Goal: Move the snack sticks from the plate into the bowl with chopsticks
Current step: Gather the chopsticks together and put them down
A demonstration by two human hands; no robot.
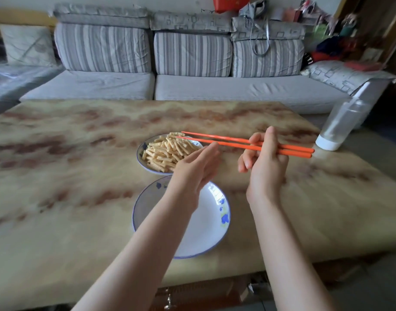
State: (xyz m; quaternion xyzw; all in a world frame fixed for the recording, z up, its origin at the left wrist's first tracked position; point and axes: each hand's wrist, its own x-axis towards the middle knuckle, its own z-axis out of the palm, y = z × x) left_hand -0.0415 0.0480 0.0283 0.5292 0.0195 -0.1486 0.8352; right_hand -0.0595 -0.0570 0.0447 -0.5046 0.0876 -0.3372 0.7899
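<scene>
Pale crinkled snack sticks (pixel 164 151) fill a white blue-rimmed plate (pixel 140 157) at the table's middle. Nearer to me stands a white bowl (pixel 206 225) with a blue rim and blue flowers, holding nothing that I can see. My right hand (pixel 263 160) grips a pair of orange chopsticks (pixel 233 141), whose tips point left and hover over the plate's far right edge. My left hand (pixel 197 169) floats flat and open above the gap between plate and bowl, fingers together, its fingertips just under the chopsticks. It hides part of both dishes.
The dishes sit on a low table (pixel 69 176) with a beige and brown marbled top. A clear plastic bottle (pixel 340 122) with a white cap stands upside down at the right edge. A grey striped sofa (pixel 147 63) runs behind the table.
</scene>
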